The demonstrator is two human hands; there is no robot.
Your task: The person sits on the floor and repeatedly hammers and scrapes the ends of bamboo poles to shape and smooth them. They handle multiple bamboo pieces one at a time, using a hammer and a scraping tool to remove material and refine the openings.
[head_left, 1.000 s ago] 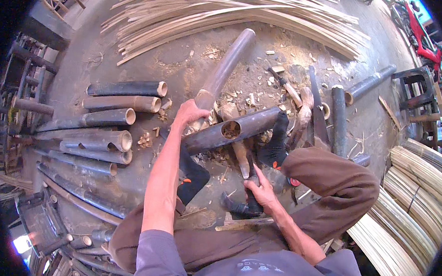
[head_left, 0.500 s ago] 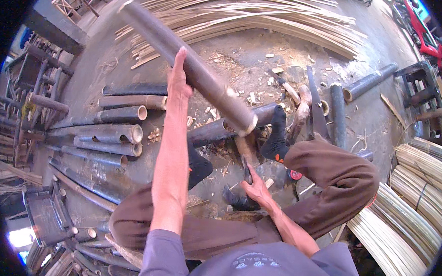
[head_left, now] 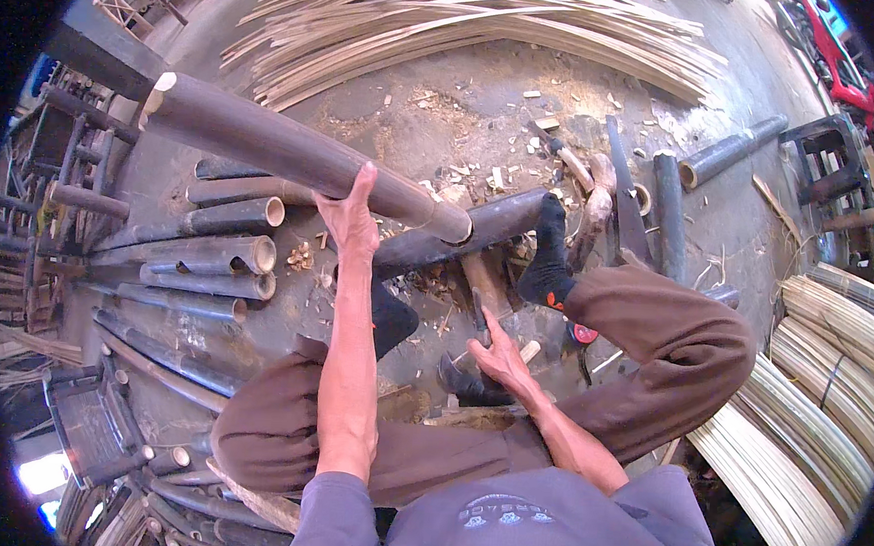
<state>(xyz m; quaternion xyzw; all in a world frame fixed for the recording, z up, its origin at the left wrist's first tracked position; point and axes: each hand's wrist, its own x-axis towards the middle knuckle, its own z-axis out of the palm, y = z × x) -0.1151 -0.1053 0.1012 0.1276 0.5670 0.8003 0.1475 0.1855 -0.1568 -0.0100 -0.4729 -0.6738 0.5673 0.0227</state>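
Observation:
A thick dark brown bamboo tube slants across my front, its far end raised to the left. My left hand grips it from underneath near its lower end, thumb along the side. That lower end meets or overlaps a dark bamboo piece lying crosswise between my socked feet; whether they touch cannot be told. Lower down, my right hand is closed around a slim dark tool, mostly hidden by the fingers. Beside that hand lies a dark curved object, its kind unclear.
Several bamboo tubes lie at the left. Long split strips spread across the far floor, with bundled strips at the right. A saw blade and a forked wooden piece stand near my right foot. Wood chips litter the floor.
The held bamboo tube has swung its far end left and down, lying flatter, and its near end has moved slightly up and left. My right hand stays low, nearly in place.

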